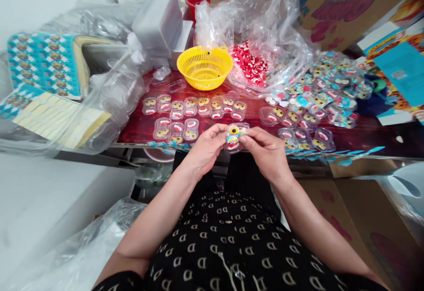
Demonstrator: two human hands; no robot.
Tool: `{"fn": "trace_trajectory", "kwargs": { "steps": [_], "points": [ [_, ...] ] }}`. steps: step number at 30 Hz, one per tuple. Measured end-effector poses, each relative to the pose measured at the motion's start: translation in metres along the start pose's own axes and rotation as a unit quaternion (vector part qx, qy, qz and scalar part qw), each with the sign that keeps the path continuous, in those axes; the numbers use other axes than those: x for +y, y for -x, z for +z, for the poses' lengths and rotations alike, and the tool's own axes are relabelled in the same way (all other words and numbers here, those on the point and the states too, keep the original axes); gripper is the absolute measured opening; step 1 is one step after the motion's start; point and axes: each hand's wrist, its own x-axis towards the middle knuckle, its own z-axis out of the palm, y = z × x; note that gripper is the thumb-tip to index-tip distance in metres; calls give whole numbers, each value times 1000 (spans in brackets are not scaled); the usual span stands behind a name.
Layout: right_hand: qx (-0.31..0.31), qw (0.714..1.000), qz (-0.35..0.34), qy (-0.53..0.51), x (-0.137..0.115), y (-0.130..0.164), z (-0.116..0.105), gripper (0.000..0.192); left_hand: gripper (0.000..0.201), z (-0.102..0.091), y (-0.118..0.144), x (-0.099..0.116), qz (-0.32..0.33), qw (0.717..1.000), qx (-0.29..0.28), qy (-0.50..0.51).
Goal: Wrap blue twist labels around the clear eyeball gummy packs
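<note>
Holding one small clear blister pack (236, 137) between both hands, a person sits at the near edge of a dark red table (139, 127). The left hand (207, 149) pinches the pack's left side with thumb and fingers; the right hand (265, 152) grips its right side, fingertips on a blue printed sticker strip across the front. Inside the pack sits a yellow eye-shaped candy above a red and white one.

The step in hand looks like sealing or labelling this pack (the sticker appears partly pressed down, though its ends are hidden by the fingers). The next move likely calls for smoothing the strip flat without popping the lid.

Two rows of filled packs (192, 107) lie toward the table's middle, not yet stickered. A heap of stickered packs (331, 83) spreads toward the right edge. A yellow basket (204, 66) stands near the far edge, beside a plastic bag of red and white candies (250, 63).
</note>
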Motion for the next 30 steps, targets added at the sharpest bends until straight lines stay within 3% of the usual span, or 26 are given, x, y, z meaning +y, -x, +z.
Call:
{"fn": "trace_trajectory", "kwargs": {
  "steps": [4,9,14,19,21,23,26,28,30],
  "points": [
    [36,998,41,4,1,-1,6,12,18,1,-2,-7,20,999,38,-15],
    [56,996,64,8,0,-7,11,14,30,3,0,-9,39,996,27,-80],
    [-8,996,88,-22,-1,-15,10,17,22,-2,-2,-3,80,973,65,-206],
    [-69,987,140,20,-3,-21,-12,23,34,-4,-14,-8,8,944,14,-330],
    [-69,982,175,37,1,-29,-27,27,37,-2,-18,-10,-5,948,21,-318],
    [-29,978,197,54,7,-50,-51,30,37,1,-20,-10,2,960,43,-278],
    [99,972,195,88,19,-105,-105,31,39,1,-21,-4,21,970,79,-230],
    [198,962,164,89,25,-148,-146,27,38,1,-21,-1,29,972,89,-214],
    [257,954,122,92,30,-180,-179,29,35,1,-21,-1,25,974,92,-206]
  ]
}}
